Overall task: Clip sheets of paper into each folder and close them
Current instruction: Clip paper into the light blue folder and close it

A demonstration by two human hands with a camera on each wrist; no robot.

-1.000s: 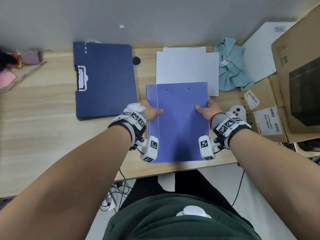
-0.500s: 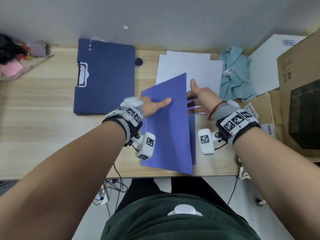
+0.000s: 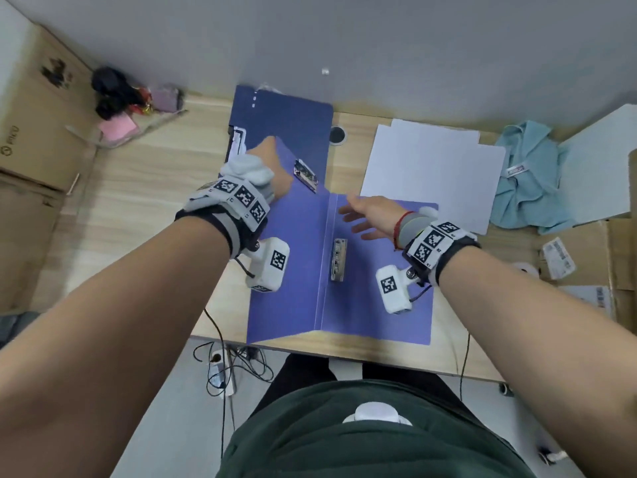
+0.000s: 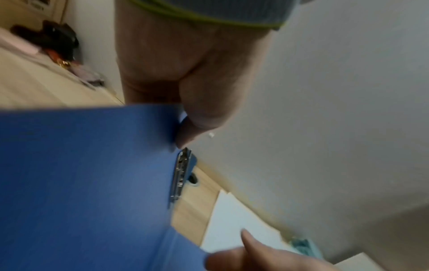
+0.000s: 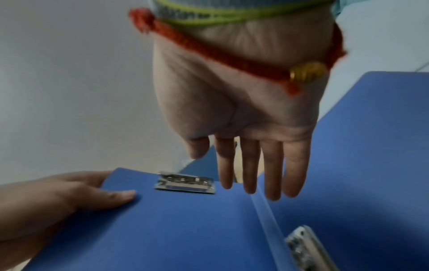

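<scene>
A purple-blue folder (image 3: 379, 305) lies spread near the desk's front edge. My left hand (image 3: 272, 167) grips the far corner of its left cover (image 3: 293, 270), thumb on top (image 5: 125, 194), and that cover stands tilted up off the desk. One metal clip (image 3: 305, 175) sits on this cover, and another clip (image 3: 339, 258) lies beside the spine. My right hand (image 3: 362, 215) is flat with straight fingers (image 5: 255, 165) over the far end of the spine; whether it touches the folder I cannot tell. White sheets of paper (image 3: 431, 167) lie behind the folder.
A stack of dark blue folders (image 3: 286, 122) lies at the back, partly under the raised cover. A teal cloth (image 3: 527, 174) and cardboard boxes (image 3: 586, 263) crowd the right. Small clutter (image 3: 120, 98) and a box (image 3: 31, 132) sit at the left. Cables (image 3: 224, 367) hang below the desk.
The folder was closed with a hand on each side. Its cover has swung up and over to the left in my left hand; my right hand has let go.
</scene>
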